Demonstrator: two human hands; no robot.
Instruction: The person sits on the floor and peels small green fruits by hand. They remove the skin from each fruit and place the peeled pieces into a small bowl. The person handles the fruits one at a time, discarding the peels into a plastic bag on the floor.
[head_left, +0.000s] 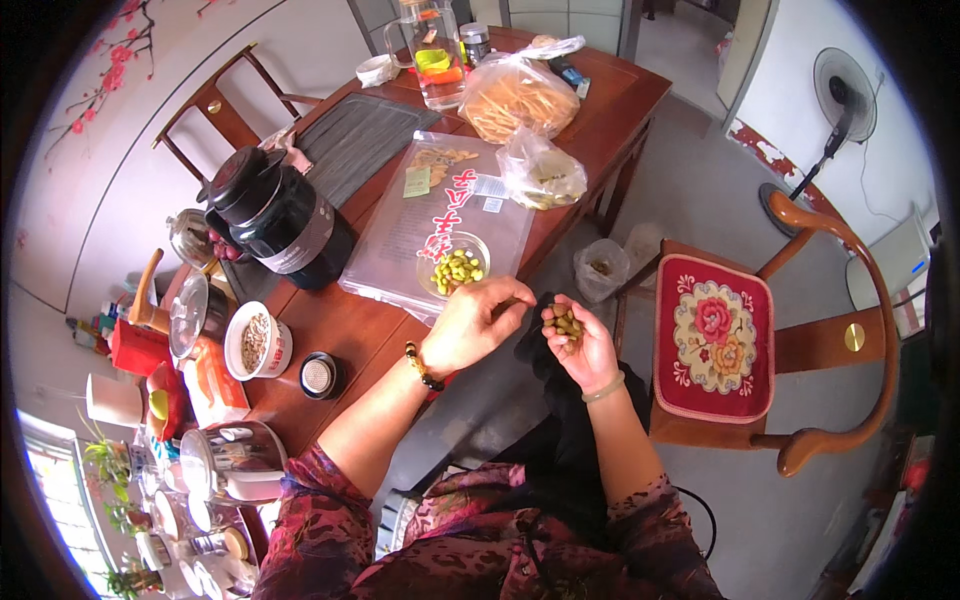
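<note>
My right hand (583, 346), with a pale bangle at the wrist, cups a small heap of brownish-green beans or nuts (564, 324), palm up beyond the table edge. Close beside it is my left hand (474, 324), wearing a dark beaded bracelet. Its thumb and fingers are bent towards each other; whether a piece is pinched between them is hidden. Just past the left knuckles, a clear round dish (484, 253) holds bright green kernels (456, 271). The dish rests on a flat, printed clear plastic bag (390, 217). Behind it sits a knotted plastic bag (544, 176) with greenish contents.
A black vacuum jug (281, 217) and a white tub of seeds (257, 341) stand on the wooden table (337, 319). A glass pitcher (435, 67) and a bag of strip-shaped snacks (517, 101) are farther back. To the right are a cushioned chair (712, 337) and a lined bin (601, 268).
</note>
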